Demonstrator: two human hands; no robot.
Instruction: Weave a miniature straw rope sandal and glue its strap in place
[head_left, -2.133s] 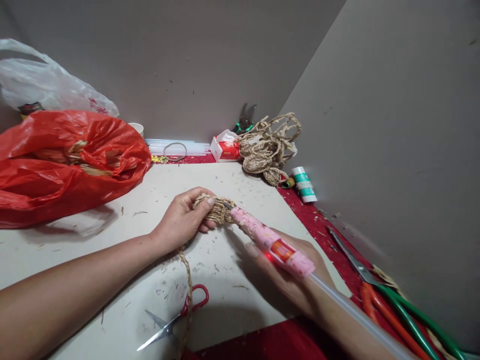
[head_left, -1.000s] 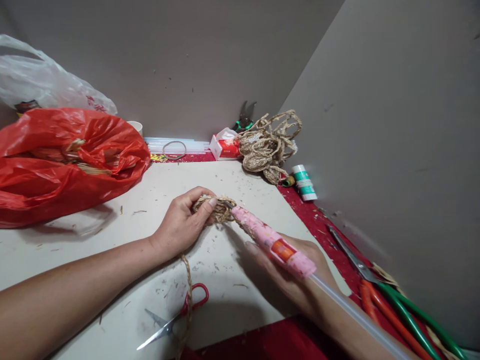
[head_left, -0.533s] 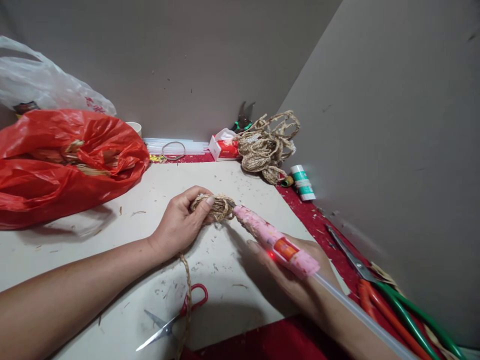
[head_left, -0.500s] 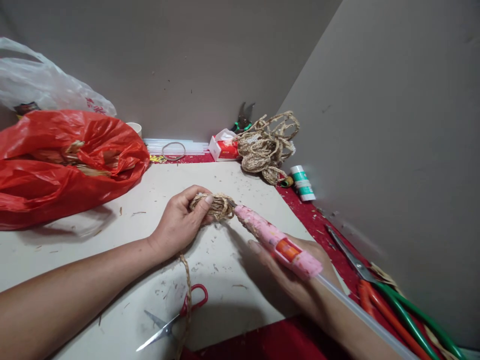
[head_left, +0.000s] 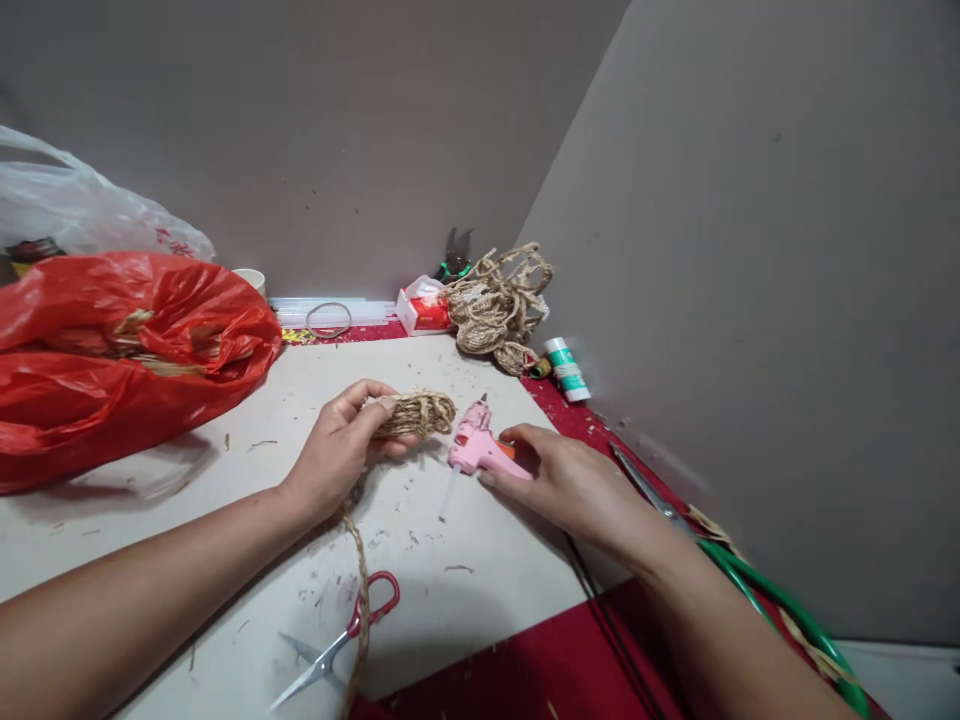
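Observation:
My left hand [head_left: 337, 455] is closed on a small coil of braided straw rope [head_left: 416, 412], held just above the pale board [head_left: 225, 560]. The rope's tail [head_left: 362, 600] trails down toward me, across red-handled scissors [head_left: 341, 645]. My right hand [head_left: 574, 485] rests low on the board, thumb and fingers closed round the handle of a pink glue gun [head_left: 476, 450]. The gun lies on the board with its nozzle pointing away, a little right of the coil. A clear glue stick [head_left: 448, 492] sticks out of it toward me.
A red plastic bag [head_left: 112, 360] of straw and a white bag [head_left: 90, 215] fill the left. At the back lie a rope pile [head_left: 499, 300], tissue pack [head_left: 421, 312], pruners [head_left: 452, 262], glue sticks [head_left: 352, 310] and a green-white spool [head_left: 566, 368]. Long green-handled shears [head_left: 750, 585] lie by the right wall.
My right hand has drawn the glue gun off the coil and brought it down onto the board. My left hand keeps hold of the coil. The view has shifted slightly.

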